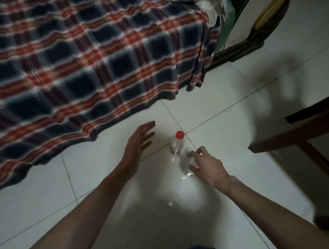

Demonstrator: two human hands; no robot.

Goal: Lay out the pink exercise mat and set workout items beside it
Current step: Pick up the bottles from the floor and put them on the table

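Observation:
A clear plastic water bottle [176, 145] with a red cap rests on the white tiled floor, its cap pointing away from me. My right hand [207, 167] reaches in from the right, with its thumb and fingers curled around the bottle's lower part. My left hand [138, 142] hovers just left of the bottle with flat, spread fingers and holds nothing. No pink exercise mat is in view.
A bed under a red and navy plaid blanket [83, 62] fills the left and back, its cloth hanging to the floor. A dark wooden chair or table [305, 133] juts in at the right. A wooden frame [256, 34] stands at the back right.

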